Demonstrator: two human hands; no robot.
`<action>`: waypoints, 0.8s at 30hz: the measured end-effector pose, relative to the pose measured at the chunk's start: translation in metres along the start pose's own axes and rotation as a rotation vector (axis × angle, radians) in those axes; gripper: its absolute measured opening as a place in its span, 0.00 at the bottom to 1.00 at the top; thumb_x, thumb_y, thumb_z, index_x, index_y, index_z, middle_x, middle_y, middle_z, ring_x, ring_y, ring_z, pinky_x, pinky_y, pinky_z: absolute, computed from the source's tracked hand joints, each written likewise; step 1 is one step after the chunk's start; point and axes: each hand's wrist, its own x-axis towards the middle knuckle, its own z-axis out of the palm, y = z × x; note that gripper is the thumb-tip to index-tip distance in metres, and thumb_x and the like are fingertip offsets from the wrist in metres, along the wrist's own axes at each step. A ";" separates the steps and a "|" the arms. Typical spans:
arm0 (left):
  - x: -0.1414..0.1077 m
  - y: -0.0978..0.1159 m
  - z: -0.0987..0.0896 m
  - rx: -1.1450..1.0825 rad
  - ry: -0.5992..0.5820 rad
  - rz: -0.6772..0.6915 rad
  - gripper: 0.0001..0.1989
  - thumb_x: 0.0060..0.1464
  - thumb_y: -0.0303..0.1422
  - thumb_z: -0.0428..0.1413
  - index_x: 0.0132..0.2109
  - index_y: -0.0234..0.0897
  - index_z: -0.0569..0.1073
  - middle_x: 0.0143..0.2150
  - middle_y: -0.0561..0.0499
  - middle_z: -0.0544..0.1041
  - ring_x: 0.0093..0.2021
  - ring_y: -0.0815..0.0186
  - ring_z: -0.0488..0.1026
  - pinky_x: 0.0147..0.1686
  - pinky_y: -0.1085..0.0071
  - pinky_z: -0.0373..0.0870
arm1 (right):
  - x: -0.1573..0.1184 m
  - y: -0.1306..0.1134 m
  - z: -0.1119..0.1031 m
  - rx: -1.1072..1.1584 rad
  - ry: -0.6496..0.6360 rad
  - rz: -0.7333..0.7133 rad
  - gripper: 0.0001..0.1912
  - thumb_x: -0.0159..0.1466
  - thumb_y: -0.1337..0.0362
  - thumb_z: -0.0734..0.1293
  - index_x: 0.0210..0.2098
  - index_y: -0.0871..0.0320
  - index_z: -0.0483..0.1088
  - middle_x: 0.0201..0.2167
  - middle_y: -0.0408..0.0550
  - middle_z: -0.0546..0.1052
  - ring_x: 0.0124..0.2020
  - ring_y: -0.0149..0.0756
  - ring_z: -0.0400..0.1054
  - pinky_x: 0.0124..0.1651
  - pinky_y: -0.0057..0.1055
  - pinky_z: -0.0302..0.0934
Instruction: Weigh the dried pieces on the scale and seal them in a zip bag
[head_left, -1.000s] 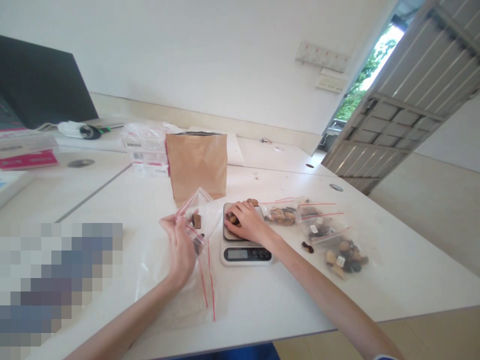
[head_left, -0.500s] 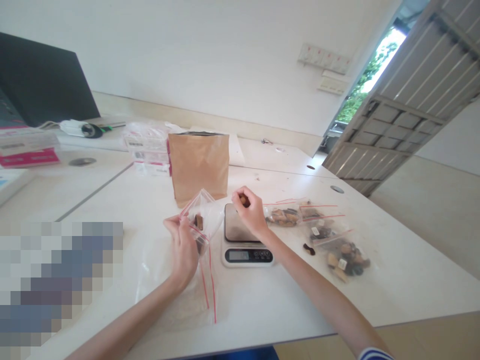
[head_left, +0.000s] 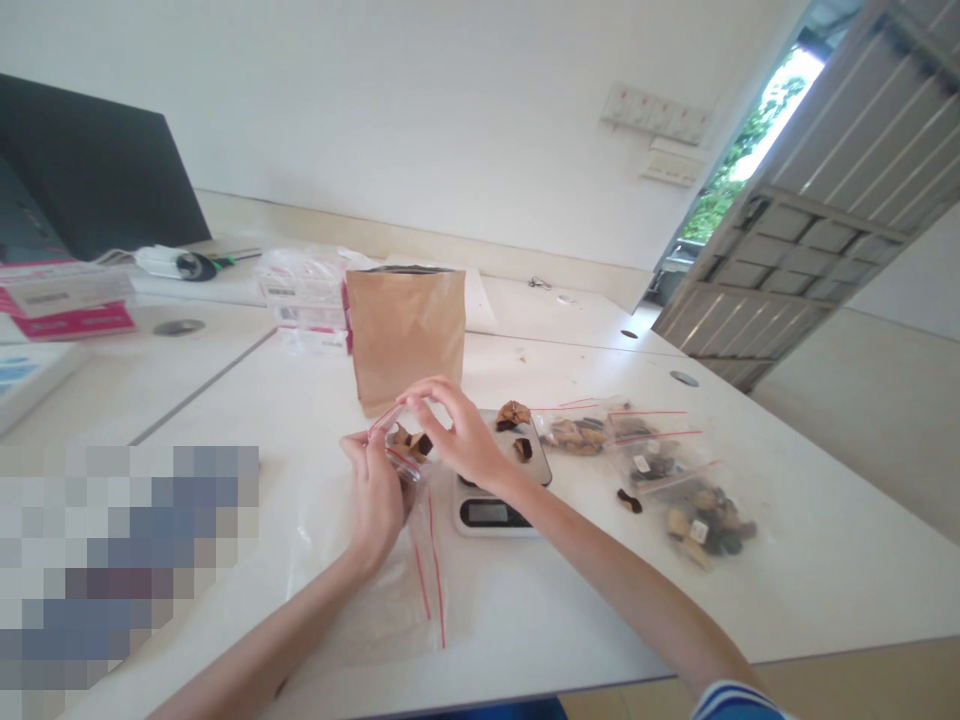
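Note:
My left hand [head_left: 375, 495] is closed on a clear zip-lock bag [head_left: 390, 415] with a red seal line. Brown dried pieces [head_left: 411, 443] that look like husk or bark show in the bag's mouth. The fingertips of my right hand [head_left: 457, 435] pinch the bag's upper edge. Under my right wrist stands a digital kitchen scale [head_left: 541, 455], its display partly covered. On its plate lie a larger curled brown piece [head_left: 513, 414] and a smaller dark one [head_left: 523, 449]. Flat zip-lock bags [head_left: 375, 615] lie beneath my left forearm.
A brown paper pouch [head_left: 409, 335] stands behind the scale. To the right lie filled zip-lock bags [head_left: 709, 520] and one loose dark piece [head_left: 629, 501]. White and pink boxes [head_left: 311, 315] and a black monitor [head_left: 112, 170] are at the back left.
My right hand has moved left from above the scale to the bag's edge. The piece it held is gone from its fingers; brown pieces now show on the scale plate.

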 end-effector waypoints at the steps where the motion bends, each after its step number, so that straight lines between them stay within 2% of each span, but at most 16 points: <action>1: 0.001 0.000 0.000 -0.011 -0.006 -0.004 0.13 0.60 0.44 0.43 0.36 0.40 0.59 0.32 0.54 0.63 0.29 0.66 0.69 0.28 0.69 0.64 | -0.005 0.006 -0.008 -0.066 0.032 -0.015 0.12 0.68 0.60 0.57 0.37 0.56 0.69 0.38 0.48 0.73 0.45 0.32 0.67 0.52 0.32 0.61; 4: 0.004 -0.002 0.000 -0.023 0.021 0.002 0.12 0.59 0.44 0.46 0.35 0.40 0.59 0.30 0.55 0.63 0.29 0.66 0.68 0.27 0.70 0.62 | -0.024 0.031 -0.038 -0.361 0.072 0.020 0.11 0.68 0.62 0.57 0.40 0.56 0.69 0.42 0.52 0.72 0.49 0.37 0.66 0.55 0.38 0.59; 7: 0.005 -0.005 0.000 0.004 0.027 -0.003 0.13 0.58 0.45 0.47 0.36 0.41 0.59 0.29 0.56 0.63 0.27 0.66 0.66 0.26 0.70 0.60 | -0.045 0.058 -0.067 -0.608 -0.029 0.148 0.12 0.66 0.63 0.58 0.46 0.58 0.69 0.53 0.59 0.67 0.56 0.44 0.61 0.58 0.45 0.56; 10: 0.005 -0.005 -0.001 0.029 0.007 0.025 0.12 0.59 0.44 0.45 0.37 0.40 0.61 0.32 0.55 0.64 0.27 0.68 0.66 0.28 0.70 0.63 | -0.062 0.073 -0.082 -0.661 -0.154 0.211 0.13 0.67 0.62 0.58 0.48 0.57 0.68 0.53 0.58 0.67 0.56 0.44 0.61 0.58 0.45 0.56; 12: 0.004 -0.003 -0.001 0.032 0.005 0.043 0.13 0.59 0.44 0.45 0.36 0.39 0.62 0.32 0.54 0.64 0.26 0.69 0.66 0.28 0.70 0.63 | -0.067 0.074 -0.084 -0.676 -0.168 0.215 0.12 0.67 0.61 0.59 0.45 0.56 0.69 0.48 0.54 0.70 0.51 0.41 0.65 0.56 0.43 0.58; 14: 0.002 -0.001 0.000 0.007 -0.001 0.028 0.13 0.58 0.45 0.45 0.37 0.40 0.61 0.29 0.56 0.62 0.23 0.69 0.64 0.24 0.70 0.62 | -0.067 0.068 -0.081 -0.708 -0.145 0.220 0.10 0.66 0.60 0.60 0.41 0.56 0.70 0.42 0.52 0.71 0.45 0.41 0.66 0.52 0.41 0.60; 18: 0.003 0.000 -0.001 -0.018 -0.001 0.002 0.13 0.58 0.45 0.46 0.37 0.41 0.59 0.26 0.58 0.61 0.20 0.69 0.63 0.19 0.72 0.58 | -0.066 0.059 -0.077 -0.759 -0.134 0.255 0.10 0.65 0.58 0.61 0.34 0.56 0.70 0.36 0.49 0.72 0.39 0.38 0.67 0.42 0.33 0.62; 21: 0.007 -0.003 -0.002 0.003 0.005 0.029 0.13 0.58 0.45 0.46 0.36 0.40 0.61 0.28 0.57 0.62 0.23 0.68 0.64 0.23 0.71 0.60 | -0.067 0.059 -0.077 -0.772 -0.078 0.256 0.13 0.66 0.59 0.60 0.28 0.57 0.69 0.30 0.48 0.72 0.34 0.37 0.67 0.35 0.30 0.59; 24: 0.010 -0.007 -0.003 0.023 0.026 0.064 0.13 0.59 0.44 0.46 0.35 0.39 0.63 0.33 0.54 0.63 0.28 0.68 0.66 0.28 0.70 0.63 | -0.062 0.058 -0.077 -0.657 0.018 0.271 0.16 0.64 0.59 0.60 0.22 0.57 0.66 0.24 0.46 0.70 0.28 0.34 0.65 0.33 0.28 0.56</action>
